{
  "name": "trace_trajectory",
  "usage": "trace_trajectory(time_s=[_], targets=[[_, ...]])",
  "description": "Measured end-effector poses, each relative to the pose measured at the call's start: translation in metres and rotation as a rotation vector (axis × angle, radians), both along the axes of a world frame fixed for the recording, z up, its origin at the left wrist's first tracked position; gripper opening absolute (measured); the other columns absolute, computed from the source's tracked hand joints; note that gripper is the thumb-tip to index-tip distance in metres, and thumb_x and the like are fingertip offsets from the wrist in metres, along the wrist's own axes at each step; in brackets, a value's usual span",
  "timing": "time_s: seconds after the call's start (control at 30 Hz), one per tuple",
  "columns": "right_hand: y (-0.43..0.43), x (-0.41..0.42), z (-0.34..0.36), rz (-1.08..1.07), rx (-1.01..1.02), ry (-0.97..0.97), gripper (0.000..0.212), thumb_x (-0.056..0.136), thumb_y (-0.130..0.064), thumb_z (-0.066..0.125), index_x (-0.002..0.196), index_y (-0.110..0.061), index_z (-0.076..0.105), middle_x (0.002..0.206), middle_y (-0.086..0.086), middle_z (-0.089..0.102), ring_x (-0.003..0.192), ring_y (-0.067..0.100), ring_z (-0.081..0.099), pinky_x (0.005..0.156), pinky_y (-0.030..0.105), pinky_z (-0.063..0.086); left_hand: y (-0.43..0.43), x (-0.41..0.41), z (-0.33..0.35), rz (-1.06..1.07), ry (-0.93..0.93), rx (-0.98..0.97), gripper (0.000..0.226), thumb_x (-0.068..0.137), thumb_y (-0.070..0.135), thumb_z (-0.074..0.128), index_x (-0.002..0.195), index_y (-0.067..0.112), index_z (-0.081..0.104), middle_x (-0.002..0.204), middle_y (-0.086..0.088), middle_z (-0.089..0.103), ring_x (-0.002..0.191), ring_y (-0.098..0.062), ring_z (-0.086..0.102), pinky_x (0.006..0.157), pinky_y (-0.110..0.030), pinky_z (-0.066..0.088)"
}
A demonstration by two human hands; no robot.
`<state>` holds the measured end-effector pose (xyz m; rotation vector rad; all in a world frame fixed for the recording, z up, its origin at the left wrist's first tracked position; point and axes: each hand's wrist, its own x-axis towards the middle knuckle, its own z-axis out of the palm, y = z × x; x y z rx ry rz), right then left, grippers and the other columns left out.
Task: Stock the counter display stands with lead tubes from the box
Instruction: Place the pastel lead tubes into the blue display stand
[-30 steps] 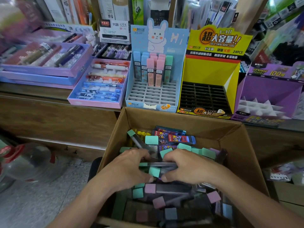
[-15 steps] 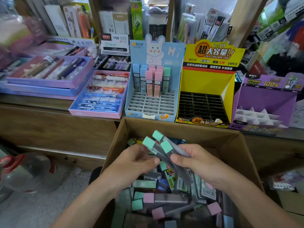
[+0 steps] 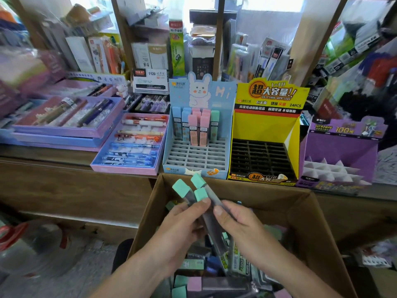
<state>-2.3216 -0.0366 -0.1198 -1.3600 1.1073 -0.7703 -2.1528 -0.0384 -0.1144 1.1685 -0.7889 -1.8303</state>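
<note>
Tubes (image 3: 198,191), three mint-capped it seems, sit bunched above the box (image 3: 247,190), pinched between left hand (image 3: 180,229) and right hand (image 3: 238,222). Gathering step; next, carry them to the blue stand (image 3: 182,169) and slot them caps-up.

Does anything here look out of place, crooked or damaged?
Nothing looks damaged or spilled. Only the cardboard box is untidy: its lead tubes lie jumbled in all directions. The left hand and right hand hold green-capped tubes above it. The yellow stand has every slot empty.
</note>
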Motion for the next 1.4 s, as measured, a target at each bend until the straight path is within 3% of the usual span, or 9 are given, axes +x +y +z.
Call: trace_trajectory(time_s=[0.13,0.27,0.37,0.53,0.67,0.87,1.03,1.3,1.4], targets=[[-0.002,-0.004,-0.006,-0.055,-0.050,0.030,0.036,0.100,-0.054,0.050,0.119,-0.032,0.072,0.111,0.009,0.073,0.108,0.027,0.068,0.103,0.055,0.050,-0.007,0.006,-0.002,0.097,0.016,-0.015,0.034,0.094,0.031,0.065,0.114,0.006,0.075,0.114,-0.020,0.075,0.106,-0.032,0.073,0.092,-0.046,0.057],[-0.006,-0.011,-0.006,-0.135,-0.021,-0.063,0.039,0.106,-0.013,0.052,0.139,-0.033,0.059,0.110,-0.004,0.075,0.084,0.008,0.067,0.077,0.027,0.057,-0.013,0.018,-0.004,0.148,-0.092,-0.040,0.026,0.099,0.032,0.063,0.092,0.011,0.077,0.106,-0.019,0.078,0.098,-0.029,0.076,0.090,-0.047,0.054],[-0.008,-0.013,-0.005,-0.186,0.033,-0.163,0.048,0.102,0.002,0.054,0.133,-0.034,0.066,0.107,0.005,0.076,0.072,0.012,0.061,0.066,0.026,0.053,-0.016,0.026,-0.001,0.131,-0.122,-0.104,0.026,0.095,0.038,0.067,0.088,0.015,0.074,0.088,-0.017,0.076,0.081,-0.029,0.075,0.072,-0.037,0.058],[-0.010,-0.011,0.001,-0.275,0.145,-0.418,0.032,0.088,-0.025,0.069,0.118,-0.022,0.078,0.097,0.016,0.073,0.060,0.012,0.049,0.050,0.024,0.037,-0.020,0.039,0.004,0.123,-0.160,-0.227,0.031,0.086,0.045,0.068,0.079,0.015,0.069,0.064,-0.007,0.056,0.054,-0.020,0.052,0.051,-0.027,0.046],[-0.011,-0.010,0.003,-0.328,0.082,-0.321,0.028,0.094,-0.014,0.068,0.119,-0.026,0.076,0.094,0.016,0.068,0.064,0.013,0.055,0.055,0.025,0.045,-0.024,0.043,0.002,0.147,-0.144,-0.222,0.036,0.085,0.046,0.068,0.086,0.009,0.067,0.062,-0.007,0.052,0.049,-0.017,0.046,0.045,-0.025,0.040],[-0.018,-0.013,0.007,-0.362,-0.008,-0.186,0.052,0.094,-0.003,0.068,0.138,-0.029,0.059,0.106,0.009,0.077,0.097,0.026,0.076,0.098,0.048,0.057,-0.025,0.046,-0.003,0.152,-0.034,-0.135,0.043,0.083,0.048,0.071,0.094,0.007,0.069,0.065,-0.008,0.052,0.049,-0.015,0.046,0.043,-0.023,0.041],[-0.029,-0.019,0.027,-0.274,-0.160,-0.157,0.075,0.093,0.004,0.070,0.144,-0.045,0.044,0.110,0.004,0.074,0.097,0.027,0.078,0.085,0.030,0.062,-0.026,0.045,-0.007,0.176,-0.004,-0.099,0.047,0.086,0.045,0.066,0.102,0.001,0.065,0.064,-0.009,0.051,0.049,-0.015,0.045,0.043,-0.024,0.040],[-0.069,-0.019,0.065,-0.386,-0.482,-0.018,0.018,0.101,-0.011,0.062,0.112,-0.025,0.060,0.089,-0.001,0.078,0.080,0.015,0.075,0.067,0.024,0.058,-0.037,0.048,-0.017,0.198,0.053,-0.011,0.052,0.080,0.047,0.071,0.100,-0.002,0.071,0.064,-0.015,0.053,0.046,-0.020,0.049,0.040,-0.027,0.042],[-0.089,-0.021,0.074,-0.414,-0.549,0.055,0.011,0.100,-0.018,0.065,0.104,-0.028,0.061,0.085,0.003,0.076,0.078,0.026,0.069,0.067,0.037,0.054,-0.044,0.051,-0.020,0.204,0.129,0.039,0.052,0.078,0.042,0.066,0.102,-0.004,0.067,0.062,-0.017,0.052,0.041,-0.023,0.047,0.039,-0.028,0.040]])
